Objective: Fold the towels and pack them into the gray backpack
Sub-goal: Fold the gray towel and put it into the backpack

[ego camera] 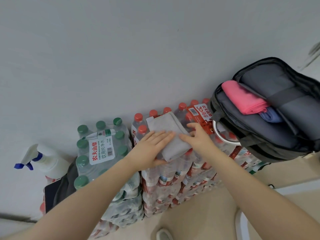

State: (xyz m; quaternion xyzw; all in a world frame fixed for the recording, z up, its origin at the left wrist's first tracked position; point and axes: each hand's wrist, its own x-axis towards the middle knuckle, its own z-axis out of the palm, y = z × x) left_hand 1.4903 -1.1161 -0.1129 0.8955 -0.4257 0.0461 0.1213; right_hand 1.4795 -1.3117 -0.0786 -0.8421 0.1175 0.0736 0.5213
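At nine o'clock a white plastic spray bottle with a blue trigger [46, 161] stands by the wall. Next right, a shrink-wrapped pack of green-capped water bottles [102, 149] tops a stack. At centre, a folded grey terry towel [168, 134] lies on the stacked packs of red-capped water bottles [181, 172]. The left hand [152, 148] rests flat on the towel's seven-o'clock end, fingers straight and spread. The right hand [199, 137] presses the towel's four-o'clock edge, fingers extended, pinching nothing. At two o'clock the grey fabric backpack [270, 132] lies unzipped on the packs, holding a folded pink towel [242, 97] touching a blue folded towel [270, 115] at its five o'clock.
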